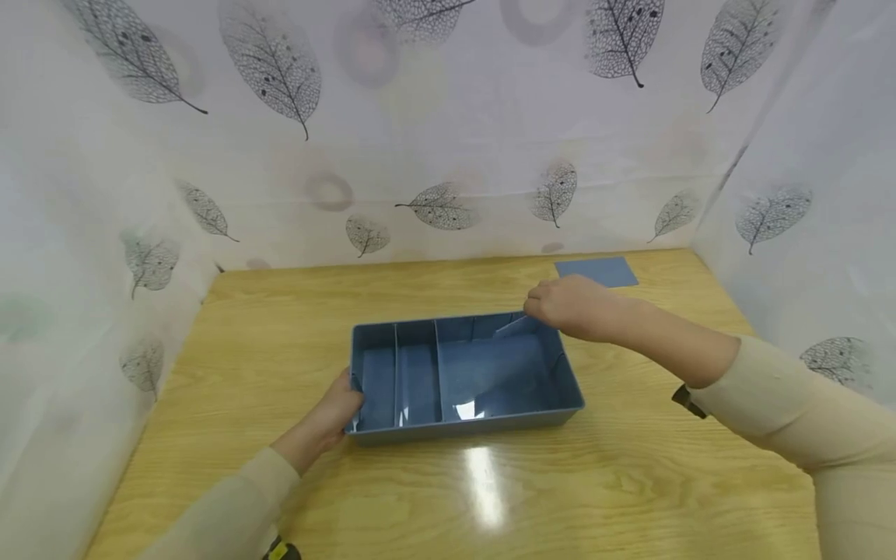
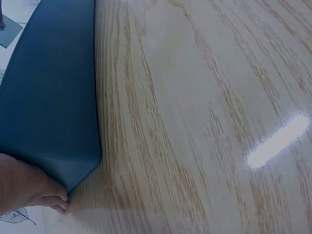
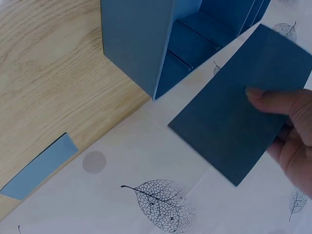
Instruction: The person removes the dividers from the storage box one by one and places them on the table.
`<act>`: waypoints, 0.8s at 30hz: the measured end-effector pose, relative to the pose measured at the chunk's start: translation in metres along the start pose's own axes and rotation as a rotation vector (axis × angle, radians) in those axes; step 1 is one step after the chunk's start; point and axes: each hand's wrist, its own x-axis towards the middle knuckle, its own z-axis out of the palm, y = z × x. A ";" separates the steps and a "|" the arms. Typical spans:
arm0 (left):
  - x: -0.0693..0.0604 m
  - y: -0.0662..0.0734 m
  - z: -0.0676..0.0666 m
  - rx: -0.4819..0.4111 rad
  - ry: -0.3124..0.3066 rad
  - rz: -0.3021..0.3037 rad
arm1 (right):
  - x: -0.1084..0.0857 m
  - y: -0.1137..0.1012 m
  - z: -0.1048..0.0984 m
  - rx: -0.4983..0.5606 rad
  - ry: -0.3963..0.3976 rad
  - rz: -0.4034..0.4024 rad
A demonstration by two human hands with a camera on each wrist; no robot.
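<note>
A blue-grey rectangular box [image 1: 470, 427] lies on the wooden table, with two upright dividers making two narrow compartments at its left and a wide one at its right. My left hand [image 1: 339, 411] grips the box's left end; in the left wrist view that hand [image 2: 30, 187] is at the box's [image 2: 53, 92] corner. Between thumb and fingers, my right hand [image 3: 291, 131] pinches a flat blue panel [image 3: 234, 107]. From the head view, this panel [image 1: 513, 327] is tilted at the back right of the wide compartment, below my right hand [image 1: 575, 308].
Another flat blue panel [image 1: 598, 271] lies at the table's back edge, right of the box. Patterned cloth [image 1: 434, 140] with leaf prints hangs behind the table [image 1: 280, 311] and on both sides. A small dark and yellow object [image 1: 281, 551] shows by the left sleeve.
</note>
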 end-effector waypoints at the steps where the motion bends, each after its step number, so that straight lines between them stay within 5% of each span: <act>1: 0.000 0.000 0.000 0.002 -0.001 0.001 | -0.001 0.000 0.000 -0.008 -0.003 0.026; 11: 0.000 -0.001 -0.001 0.015 0.006 -0.018 | -0.007 0.004 -0.001 0.012 -0.086 0.258; 20: 0.000 0.001 -0.001 0.013 -0.001 -0.017 | -0.019 0.021 0.009 0.076 -0.196 0.381; 24: 0.000 0.001 0.000 0.006 -0.004 -0.013 | -0.026 0.028 0.015 0.079 -0.183 0.393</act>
